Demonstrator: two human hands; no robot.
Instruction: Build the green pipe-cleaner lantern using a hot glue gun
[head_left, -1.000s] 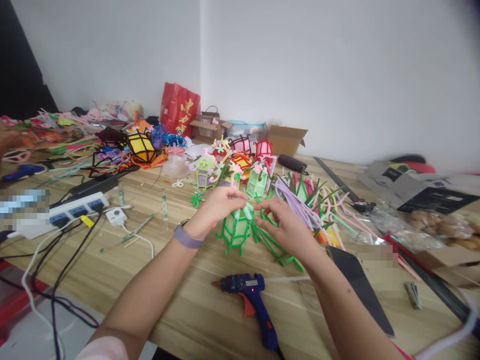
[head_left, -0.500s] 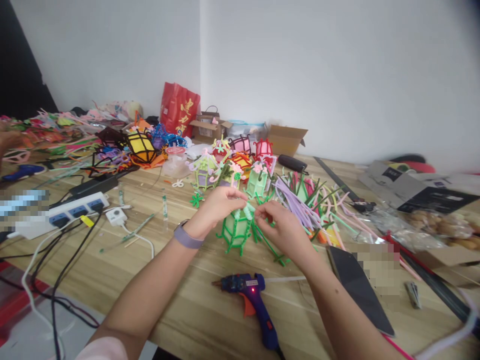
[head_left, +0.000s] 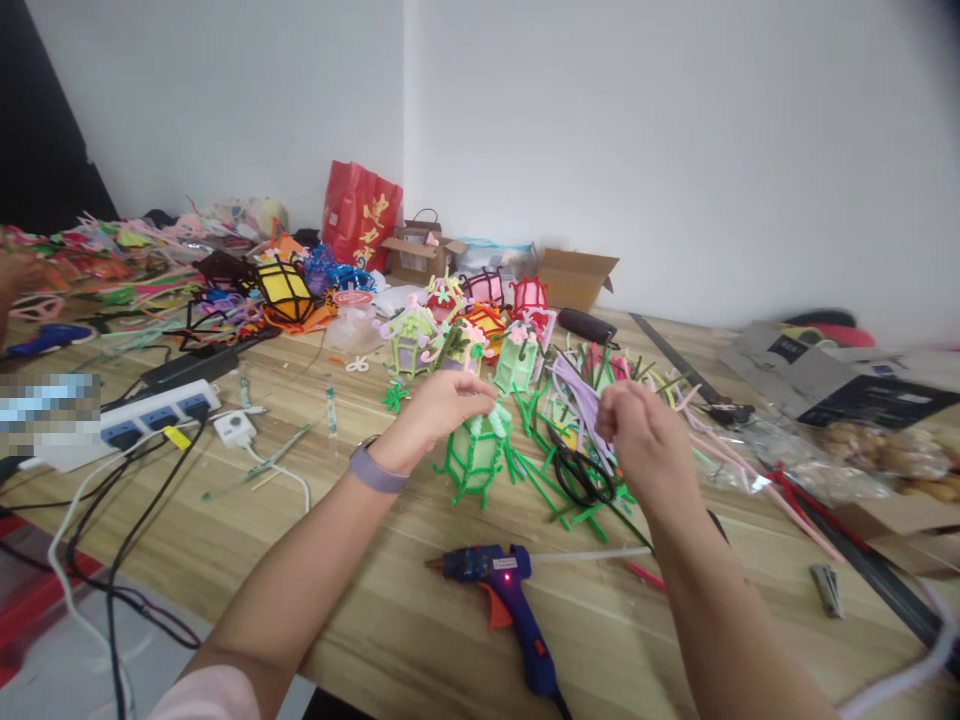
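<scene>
A small lantern framed in green pipe cleaners point(head_left: 474, 462), with pale green panels, stands on the table in front of me. On its top sits a mint-green fuzzy twisted piece point(head_left: 498, 418). My left hand point(head_left: 448, 408) is closed in a pinch at that piece, beside the lantern's top. My right hand point(head_left: 643, 432) is raised to the right over the pile of pipe cleaners, its fingers curled together; whatever they hold is hidden. Below and left of it lie black loops like scissor handles point(head_left: 581, 474). A blue glue gun point(head_left: 504, 590) with a lit red light lies nearer me.
Several finished lanterns point(head_left: 411, 340) stand behind. Purple pipe cleaners point(head_left: 581, 398) and green ones lie to the right. A white power strip point(head_left: 161, 412) with cables is at left. A stapler-like metal piece point(head_left: 827, 590) lies right. Another person's hand point(head_left: 16, 275) shows at far left.
My right hand has moved away from the lantern, right and closer to the pile, uncovering the black loops. My left hand stays at the mint-green piece. My right forearm now covers the dark tablet-like slab.
</scene>
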